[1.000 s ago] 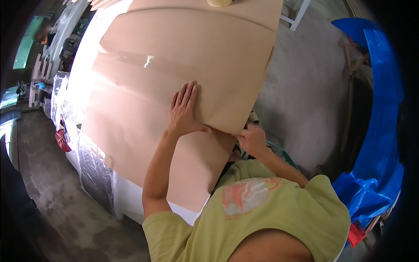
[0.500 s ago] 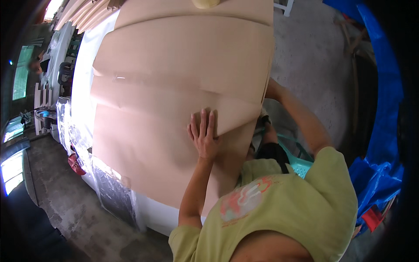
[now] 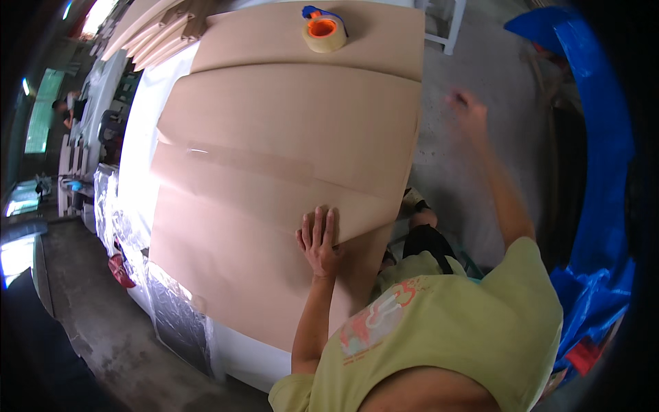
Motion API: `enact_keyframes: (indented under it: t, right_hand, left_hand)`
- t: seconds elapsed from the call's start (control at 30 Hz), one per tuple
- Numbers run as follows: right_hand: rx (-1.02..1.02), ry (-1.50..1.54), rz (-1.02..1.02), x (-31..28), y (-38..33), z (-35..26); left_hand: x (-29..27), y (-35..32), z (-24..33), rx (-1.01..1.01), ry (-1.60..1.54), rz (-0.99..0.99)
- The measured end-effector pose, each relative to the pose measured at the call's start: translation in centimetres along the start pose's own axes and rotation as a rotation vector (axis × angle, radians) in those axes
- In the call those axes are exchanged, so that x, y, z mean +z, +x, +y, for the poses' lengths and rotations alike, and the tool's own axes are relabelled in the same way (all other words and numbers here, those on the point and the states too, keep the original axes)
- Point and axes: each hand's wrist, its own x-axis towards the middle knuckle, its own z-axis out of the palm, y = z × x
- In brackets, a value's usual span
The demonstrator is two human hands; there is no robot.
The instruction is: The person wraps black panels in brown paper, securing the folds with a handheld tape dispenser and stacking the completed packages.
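Note:
My left hand [image 3: 318, 248] lies flat on a large brown cardboard sheet [image 3: 274, 110], its fingers stretched out. Just right of the hand, a fold or overlapping edge runs slantwise to the sheet's right side. A strip of clear packing tape [image 3: 247, 163] is stuck across the sheet's left and middle part. My right hand [image 3: 469, 110] is raised off the sheet, over the floor to the right; motion smears its fingers, so I cannot make out whether it holds anything. At the sheet's far end rests a roll of packing tape [image 3: 325, 42] on an orange and blue dispenser.
Folded cardboard [image 3: 154, 31] is piled at the far left. Clear plastic wrap [image 3: 175, 312] hangs from the table's left side. A white stool [image 3: 449, 27] stands at the far right, and blue tarpaulin [image 3: 604, 165] hangs along the right. Another person [image 3: 68, 110] is in the left background.
My right hand has come away from the sheet's right edge and swung up and outward. The left hand stays flat on the cardboard. The view has tilted, bringing the tape dispenser fully into sight.

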Motion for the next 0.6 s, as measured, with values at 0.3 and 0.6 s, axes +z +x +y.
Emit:
enact_keyframes:
  t: [0.3, 0.6]
  right_hand:
    - [-0.817, -0.145, -1.234, 11.3, 16.7, -6.6]
    - [-1.299, 0.053, -0.986, 16.0, 12.1, -5.0]
  left_hand:
    - [1.1, -1.0, 2.0, -0.531, -0.182, 0.283]
    - [1.3, -0.6, 5.0, -0.776, -0.183, 0.228]
